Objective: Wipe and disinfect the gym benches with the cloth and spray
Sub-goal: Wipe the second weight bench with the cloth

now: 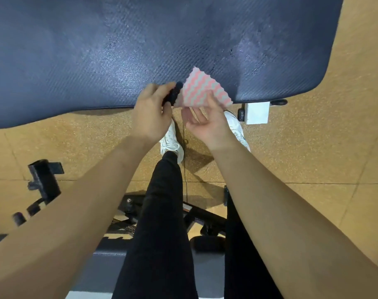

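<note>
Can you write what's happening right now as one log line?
left hand: gripping dark spray bottle | right hand: holding pink-and-white cloth | bench pad: looks damp in patches

- The bench (140, 50) is lying ahead, across the floor (313, 147).
- Both hands are hovering at its near edge: left hand (150, 117) beside right hand (207, 126).
- The cloth (203, 91) is sitting between them, over the bench edge.

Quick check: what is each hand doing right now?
Left hand: closed around a small dark spray bottle.
Right hand: holding the pink and white zigzag-patterned cloth, pinched over the dark blue bench pad.
</note>
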{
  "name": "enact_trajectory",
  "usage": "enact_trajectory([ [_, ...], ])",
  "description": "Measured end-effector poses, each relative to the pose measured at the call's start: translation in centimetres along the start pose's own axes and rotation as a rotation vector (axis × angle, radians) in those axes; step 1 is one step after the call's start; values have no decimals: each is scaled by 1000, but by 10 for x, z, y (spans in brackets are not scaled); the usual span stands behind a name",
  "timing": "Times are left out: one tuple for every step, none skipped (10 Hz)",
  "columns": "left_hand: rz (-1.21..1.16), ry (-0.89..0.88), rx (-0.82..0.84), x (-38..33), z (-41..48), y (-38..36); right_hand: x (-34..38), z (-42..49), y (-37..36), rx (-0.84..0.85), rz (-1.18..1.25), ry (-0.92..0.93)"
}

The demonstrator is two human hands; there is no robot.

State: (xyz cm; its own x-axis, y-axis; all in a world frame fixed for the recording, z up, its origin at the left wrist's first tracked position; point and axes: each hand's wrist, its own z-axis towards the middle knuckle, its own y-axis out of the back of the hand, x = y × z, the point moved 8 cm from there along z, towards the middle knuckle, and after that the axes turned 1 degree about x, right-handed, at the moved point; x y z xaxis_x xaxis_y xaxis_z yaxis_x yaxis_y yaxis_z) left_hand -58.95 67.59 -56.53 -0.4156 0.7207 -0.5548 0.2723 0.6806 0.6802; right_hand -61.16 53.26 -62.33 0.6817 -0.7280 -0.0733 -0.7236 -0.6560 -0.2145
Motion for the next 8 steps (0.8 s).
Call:
enact_trajectory([
  [181,-45,43,-4,4,0,16,-3,6,-18,51,21],
  [320,-48,132,-11,3,-13,33,-7,11,-75,72,30],
  [361,35,177,-19,-3,-24,54,-14,18,-118,99,47],
  [341,125,186,-26,-4,-31,86,-19,31,-186,40,113],
  [319,191,188,-29,-3,-35,125,-22,49,-263,69,238],
  [300,202,145,-33,-2,-39,159,-15,61,-249,317,272],
  [283,231,115,-33,-2,-44,198,-20,76,-401,201,435],
  [254,237,85,-32,-2,-46,238,-36,69,-350,-286,607],
])
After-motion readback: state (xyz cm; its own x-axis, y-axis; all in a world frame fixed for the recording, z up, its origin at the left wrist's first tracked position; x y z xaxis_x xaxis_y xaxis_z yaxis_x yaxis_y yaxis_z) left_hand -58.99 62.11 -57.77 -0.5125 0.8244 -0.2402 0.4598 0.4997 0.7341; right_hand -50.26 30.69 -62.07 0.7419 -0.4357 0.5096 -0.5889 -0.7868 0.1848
